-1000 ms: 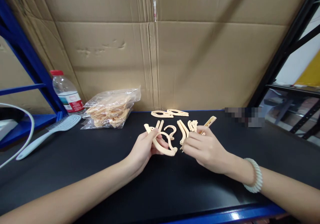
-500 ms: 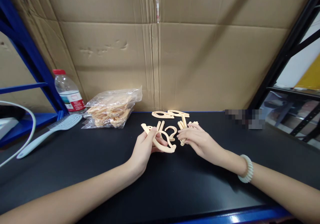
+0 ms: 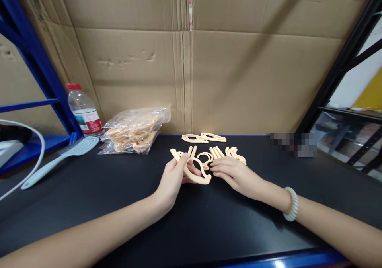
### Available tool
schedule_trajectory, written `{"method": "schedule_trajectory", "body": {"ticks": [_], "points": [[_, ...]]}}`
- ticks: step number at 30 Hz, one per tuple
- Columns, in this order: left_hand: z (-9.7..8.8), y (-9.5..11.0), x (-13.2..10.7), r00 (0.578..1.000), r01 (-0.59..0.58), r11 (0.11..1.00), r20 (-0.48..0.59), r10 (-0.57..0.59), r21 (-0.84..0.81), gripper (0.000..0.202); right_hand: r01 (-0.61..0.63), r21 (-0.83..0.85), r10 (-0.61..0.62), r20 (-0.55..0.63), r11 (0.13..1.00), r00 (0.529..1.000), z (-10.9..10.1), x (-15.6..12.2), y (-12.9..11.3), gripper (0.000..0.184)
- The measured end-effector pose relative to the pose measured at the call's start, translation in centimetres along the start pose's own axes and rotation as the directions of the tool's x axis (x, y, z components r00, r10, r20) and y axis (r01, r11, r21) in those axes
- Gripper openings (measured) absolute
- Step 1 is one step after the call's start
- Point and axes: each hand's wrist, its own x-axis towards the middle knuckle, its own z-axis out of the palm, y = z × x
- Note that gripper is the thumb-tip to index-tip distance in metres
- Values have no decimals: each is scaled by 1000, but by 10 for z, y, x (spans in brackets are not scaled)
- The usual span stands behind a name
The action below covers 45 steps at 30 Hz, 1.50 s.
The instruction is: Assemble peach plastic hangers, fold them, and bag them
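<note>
In my left hand (image 3: 171, 180) is a beige plastic folding-hanger piece (image 3: 198, 178), a curved loop with a straight bar, pinched between thumb and fingers. My right hand (image 3: 234, 174) lies palm down over the near ends of a row of straight beige hanger arms (image 3: 217, 152). Its fingers are stretched out to the left and partly cover those arms. Between the hands are curved hanger hooks (image 3: 205, 157), and two straight bars (image 3: 192, 151) stand out behind my left fingers. More curved beige pieces (image 3: 232, 152) lie just beyond my right hand.
Two flat looped hanger pieces (image 3: 195, 139) lie at the table's back edge, before a cardboard wall (image 3: 238, 81). At left are a clear bag of beige parts (image 3: 134, 130), a water bottle (image 3: 85, 110), a light blue hairbrush (image 3: 59, 160) and a white cable (image 3: 38, 140).
The straight arm that stood up in my right fingers now lies in the row with the others, and that hand has lowered. My left hand keeps its hold. The view has shifted slightly.
</note>
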Motion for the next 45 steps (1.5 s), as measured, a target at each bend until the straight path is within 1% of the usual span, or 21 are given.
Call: {"method": "schedule_trajectory", "body": {"ticks": [4, 6, 8, 9, 11, 13, 15, 17, 19, 21, 24, 26, 29, 31, 33, 35, 37, 40, 42, 43, 45], "points": [[1, 4, 1, 999, 40, 999, 21, -40, -7, 34, -15, -32, 16, 21, 999, 1000, -5, -1, -3, 16], [1, 7, 2, 997, 63, 998, 40, -63, -7, 27, -36, -36, 37, 31, 999, 999, -5, -1, -2, 13], [2, 8, 2, 995, 68, 998, 67, -68, 8, 16, -61, -50, 62, 26, 997, 998, -5, -1, 0, 12], [3, 8, 2, 995, 60, 998, 78, -62, 19, 12, -70, -60, 71, 20, 996, 997, -4, -1, 1, 12], [4, 7, 1, 994, 33, 998, 98, -38, 45, 12, -81, -73, 81, -4, 994, 997, -4, -2, 2, 13], [4, 6, 0, 993, -8, 997, 118, -1, 79, 14, -78, -71, 74, -59, 994, 995, -6, -2, 0, 19], [5, 5, -2, 987, -56, 991, 159, 36, 122, 19, -42, -73, 31, -142, 996, 989, -10, -2, -6, 27], [5, 5, -2, 976, -109, 981, 206, 76, 157, 25, 35, -108, -53, -174, 994, 983, -14, -2, -15, 30], [5, 5, -3, 962, -168, 968, 246, 119, 185, 29, 128, -160, -148, -122, 979, 981, -17, -2, -22, 28], [4, 5, -3, 945, -230, 949, 281, 166, 215, 26, 206, -202, -216, -25, 957, 976, -17, -2, -26, 25], [2, 1, -3, 914, -325, 906, 335, 229, 269, 19, 267, -238, -262, 55, 934, 964, -15, -1, -27, 24], [0, -1, -3, 889, -391, 865, 372, 267, 315, 19, 264, -253, -257, 61, 931, 965, -15, -1, -26, 22], [-2, -2, -4, 853, -484, 776, 417, 314, 405, 18, 242, -250, -228, 81, 938, 970, -17, -1, -27, 19], [-2, 0, -5, 844, -510, 736, 425, 328, 445, 18, 222, -237, -202, 106, 946, 974, -18, -1, -28, 19], [-3, 2, -6, 849, -509, 729, 404, 339, 457, 18, 199, -224, -175, 125, 954, 977, -18, -2, -29, 21], [-3, 3, -7, 857, -504, 728, 374, 355, 464, 19, 177, -200, -152, 136, 964, 979, -17, -3, -28, 23], [-4, 4, -7, 857, -508, 721, 361, 368, 472, 20, 146, -140, -130, 115, 979, 985, -16, -4, -27, 23], [-5, 4, -7, 848, -526, 701, 364, 386, 482, 21, 78, 47, -77, -24, 996, 997, -17, -3, -28, 19], [-5, 4, -7, 831, -553, 672, 385, 401, 493, 21, 27, 187, -8, -106, 982, 994, -21, -2, -31, 22], [-5, 5, -7, 819, -570, 652, 403, 408, 500, 21, 5, 250, 25, -119, 968, 993, -23, -1, -33, 27], [-4, 5, -7, 800, -598, 615, 435, 414, 515, 21, -35, 367, 74, -93, 930, 993, -26, 0, -35, 37]]}}
